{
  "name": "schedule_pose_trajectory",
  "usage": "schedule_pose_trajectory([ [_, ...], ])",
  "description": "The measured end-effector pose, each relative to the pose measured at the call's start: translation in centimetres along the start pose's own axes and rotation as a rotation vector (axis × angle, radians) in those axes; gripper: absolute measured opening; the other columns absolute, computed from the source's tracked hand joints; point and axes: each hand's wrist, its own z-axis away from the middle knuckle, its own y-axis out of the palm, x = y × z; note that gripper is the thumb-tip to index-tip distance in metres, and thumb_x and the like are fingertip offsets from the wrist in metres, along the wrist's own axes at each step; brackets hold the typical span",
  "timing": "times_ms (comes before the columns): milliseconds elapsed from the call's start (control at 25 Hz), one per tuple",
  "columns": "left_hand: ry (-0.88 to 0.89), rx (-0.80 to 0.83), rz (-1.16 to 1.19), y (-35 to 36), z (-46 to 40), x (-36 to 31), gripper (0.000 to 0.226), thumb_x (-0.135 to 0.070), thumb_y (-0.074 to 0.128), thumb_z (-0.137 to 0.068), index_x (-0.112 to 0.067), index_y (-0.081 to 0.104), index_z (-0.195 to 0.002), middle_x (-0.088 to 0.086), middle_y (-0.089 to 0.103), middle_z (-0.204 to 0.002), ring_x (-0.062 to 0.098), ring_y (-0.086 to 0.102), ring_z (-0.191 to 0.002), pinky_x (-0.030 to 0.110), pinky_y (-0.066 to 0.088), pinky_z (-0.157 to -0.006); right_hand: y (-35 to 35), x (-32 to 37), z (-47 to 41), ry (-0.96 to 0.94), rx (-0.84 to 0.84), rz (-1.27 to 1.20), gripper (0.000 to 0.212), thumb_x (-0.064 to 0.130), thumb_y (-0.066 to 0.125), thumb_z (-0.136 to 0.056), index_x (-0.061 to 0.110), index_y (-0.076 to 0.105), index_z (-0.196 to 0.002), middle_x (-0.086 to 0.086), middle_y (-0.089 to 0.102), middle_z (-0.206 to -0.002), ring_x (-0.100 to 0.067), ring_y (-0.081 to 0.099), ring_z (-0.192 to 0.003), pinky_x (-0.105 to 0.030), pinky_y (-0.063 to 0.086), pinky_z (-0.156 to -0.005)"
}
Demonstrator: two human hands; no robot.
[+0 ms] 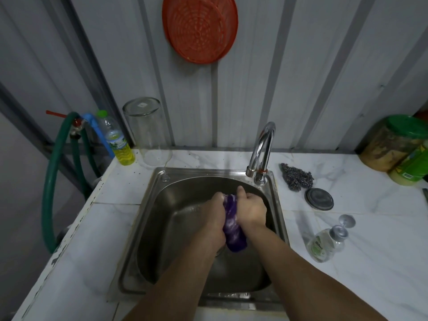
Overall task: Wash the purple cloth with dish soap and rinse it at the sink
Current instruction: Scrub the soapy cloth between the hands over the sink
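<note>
Two hands, the left hand (214, 213) and right hand (251, 210), clench the soapy purple cloth (232, 224) between them above the steel sink (162, 228); the faucet (261, 151) stands at one o'clock.

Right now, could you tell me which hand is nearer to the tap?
The right hand: it grips the purple cloth just below the tap; the left hand holds the cloth's other side, farther away.

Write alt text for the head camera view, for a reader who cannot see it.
Two hands, left hand and right hand, grip a soapy purple cloth between them over a steel sink. A faucet stands behind, a steel scourer and a tipped dispenser bottle lie on the counter to the right.
</note>
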Motion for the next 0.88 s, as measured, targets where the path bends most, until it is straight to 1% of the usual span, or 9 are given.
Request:
schedule_pose_trajectory([
  [120,-0.008,-0.002,0.087,-1.0,0.0,-0.3,0.041,-0.054,0.062,-0.088,-0.018,0.081,-0.081,0.014,0.081,-0.088,0.036,0.075,-0.091,0.057,0.056,-0.092,-0.4,-1.0,-0.6,0.261,0.112,-0.264,0.053,0.06,0.048,-0.096,0.013,0.071,-0.083,-0.012,0.074,-0.086,-0.031,0.072,-0.084,-0.053,0.057,-0.092],
  [200,0.026,-0.062,0.117,-2.2,-0.7,-0.2,0.038,-0.051,0.058,-0.093,-0.02,0.08,-0.093,0.013,0.081,-0.093,0.037,0.075,-0.092,0.061,0.056,-0.091,-1.4,-0.9,-1.0,0.312,0.235,-0.462,0.051,0.063,0.058,-0.09,0.015,0.074,-0.098,-0.014,0.079,-0.094,-0.035,0.076,-0.087,-0.054,0.06,-0.085],
  [280,0.015,-0.112,0.084,-3.4,-1.1,0.6,0.035,-0.042,0.053,-0.098,-0.014,0.075,-0.098,0.011,0.079,-0.087,0.029,0.074,-0.084,0.044,0.059,-0.083,-1.9,-0.1,-0.8,0.23,0.313,-0.572,0.041,0.051,0.071,-0.087,0.015,0.072,-0.107,-0.014,0.079,-0.096,-0.032,0.077,-0.082,-0.047,0.063,-0.071],
  [360,-0.124,-0.045,0.018,-3.6,-0.9,1.6,0.048,-0.052,0.042,-0.101,-0.011,0.067,-0.095,0.009,0.068,-0.069,0.026,0.065,-0.062,0.036,0.053,-0.065,-1.9,0.9,0.1,0.083,0.317,-0.586,0.029,0.039,0.074,-0.089,0.012,0.07,-0.099,-0.01,0.075,-0.083,-0.027,0.072,-0.067,-0.037,0.06,-0.06],
  [480,-0.233,0.178,0.121,-2.6,-0.6,1.6,0.074,-0.077,0.039,-0.091,-0.011,0.073,-0.093,0.014,0.073,-0.068,0.032,0.074,-0.064,0.047,0.057,-0.075,-2.1,1.8,2.9,-0.198,0.356,-0.33,0.028,0.036,0.066,-0.096,0.021,0.067,-0.072,0.001,0.064,-0.058,-0.023,0.059,-0.055,-0.032,0.05,-0.053],
  [600,-0.136,0.286,0.215,-2.6,-0.4,0.8,0.061,-0.063,0.055,-0.09,-0.01,0.066,-0.062,0.009,0.065,-0.057,0.022,0.068,-0.053,0.032,0.053,-0.06,-2.7,0.1,6.5,-0.59,0.311,0.082,0.03,0.051,0.06,-0.09,0.029,0.065,-0.07,0.008,0.064,-0.059,-0.011,0.06,-0.055,-0.031,0.049,-0.054],
  [680,-0.073,0.255,0.155,-3.4,-0.5,1.3,0.049,-0.048,0.05,-0.101,-0.014,0.058,-0.066,0.003,0.059,-0.053,0.016,0.062,-0.048,0.032,0.049,-0.059,-2.4,-1.5,8.6,-0.81,0.203,0.358,0.042,0.062,0.053,-0.088,0.024,0.065,-0.073,0.005,0.068,-0.066,-0.015,0.064,-0.06,-0.035,0.052,-0.054],
  [760,-0.034,0.222,0.146,-2.9,0.0,1.1,0.043,-0.035,0.055,-0.098,-0.016,0.061,-0.06,-0.001,0.057,-0.045,0.014,0.06,-0.04,0.028,0.051,-0.052,-1.6,-1.2,8.7,-0.775,0.063,0.445,0.051,0.065,0.05,-0.086,0.02,0.065,-0.069,0.0,0.07,-0.066,-0.022,0.067,-0.061,-0.037,0.054,-0.054],
  [880,-0.02,0.108,0.057,-0.1,0.5,0.6,0.035,-0.023,0.063,-0.083,-0.015,0.063,-0.049,0.005,0.057,-0.044,0.019,0.06,-0.04,0.022,0.05,-0.045,-2.1,1.4,4.9,-0.38,-0.036,0.308,0.049,0.055,0.049,-0.094,0.017,0.066,-0.068,-0.008,0.072,-0.069,-0.031,0.07,-0.074,-0.036,0.056,-0.068],
])
